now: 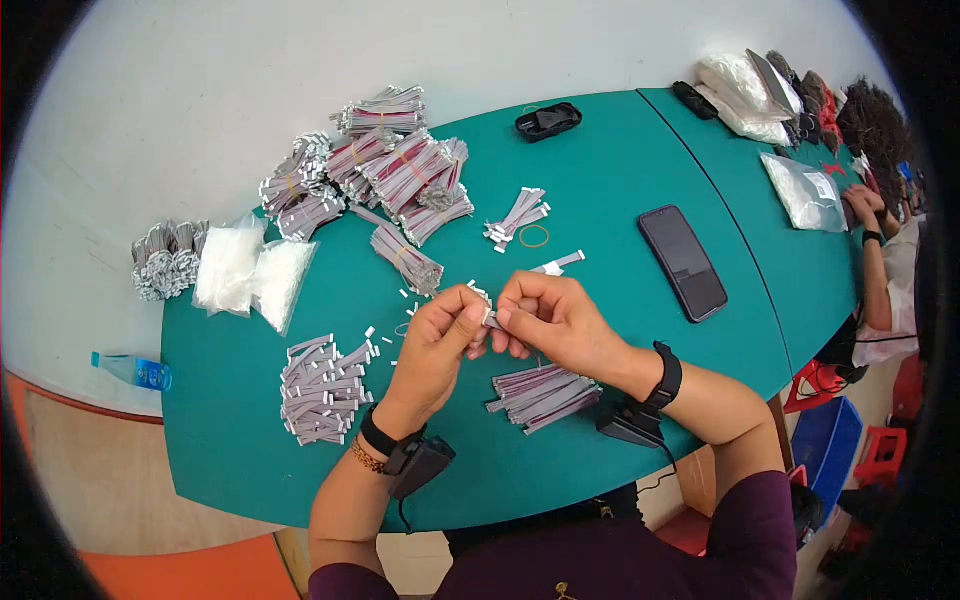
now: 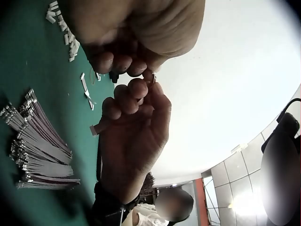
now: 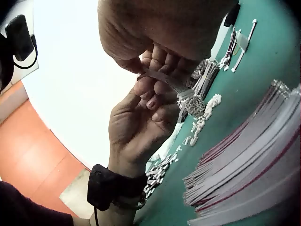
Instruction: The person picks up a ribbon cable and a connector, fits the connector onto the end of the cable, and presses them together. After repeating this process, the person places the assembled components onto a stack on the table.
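Both hands meet over the middle of the table in the head view. My right hand (image 1: 555, 318) pinches a short grey flat ribbon cable (image 3: 162, 78) between thumb and forefinger. The cable's other end (image 2: 96, 128) sticks out below the curled fingers in the left wrist view. The left hand (image 1: 437, 340) holds a small white connector (image 1: 489, 315) at the cable's near end, thumb against forefinger; the fingertips hide most of it. A pile of loose ribbon cables (image 1: 545, 396) lies under the right forearm. Left of the left hand lies a heap of cables with white ends (image 1: 322, 392).
Small white connectors (image 3: 202, 120) lie scattered beyond the hands. Bundled cables (image 1: 405, 170), bags of white parts (image 1: 282, 280) and a black case (image 1: 548, 121) stand toward the back. A phone (image 1: 683, 262) lies right; a bottle (image 1: 133, 371) is at far left. Another person's hands (image 1: 868, 203) are at far right.
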Demonstrator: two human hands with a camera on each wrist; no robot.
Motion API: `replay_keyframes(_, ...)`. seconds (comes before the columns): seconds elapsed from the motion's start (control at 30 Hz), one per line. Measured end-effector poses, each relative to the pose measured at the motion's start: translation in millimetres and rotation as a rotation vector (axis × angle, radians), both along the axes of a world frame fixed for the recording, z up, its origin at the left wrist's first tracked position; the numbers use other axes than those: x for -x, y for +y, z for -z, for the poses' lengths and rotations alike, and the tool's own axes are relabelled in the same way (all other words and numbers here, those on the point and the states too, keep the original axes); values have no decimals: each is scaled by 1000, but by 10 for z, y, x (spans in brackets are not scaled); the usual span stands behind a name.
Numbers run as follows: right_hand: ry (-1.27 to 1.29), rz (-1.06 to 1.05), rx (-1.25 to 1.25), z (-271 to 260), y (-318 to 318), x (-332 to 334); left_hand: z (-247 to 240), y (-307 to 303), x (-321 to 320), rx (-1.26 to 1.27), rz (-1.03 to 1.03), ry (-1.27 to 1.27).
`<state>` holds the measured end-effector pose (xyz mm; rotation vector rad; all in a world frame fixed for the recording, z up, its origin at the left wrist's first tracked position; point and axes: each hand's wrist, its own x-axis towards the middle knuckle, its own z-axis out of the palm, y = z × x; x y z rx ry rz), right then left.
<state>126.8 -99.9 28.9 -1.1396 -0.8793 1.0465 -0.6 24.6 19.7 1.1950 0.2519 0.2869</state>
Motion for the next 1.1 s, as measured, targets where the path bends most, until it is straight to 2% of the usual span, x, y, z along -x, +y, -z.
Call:
replay_keyframes(0.33, -20, 7, 19, -14, -7, 2, 16, 1, 3, -13, 4, -8)
replay_keyframes(0.53, -54, 65, -7, -14, -13, 28, 13, -20, -4, -201, -67, -33)
replay_keyframes(0.73, -116, 131, -43, 44, -4, 56, 21, -40, -10, -182, -79, -38)
replay_keyframes(0.97, -153, 169, -74, 89, 3, 65, -6, -23, 4, -349, -82, -29)
replay_keyframes(1.1, -262, 202, -74, 50, -2, 65, -23, -38, 4, -435, -121, -44)
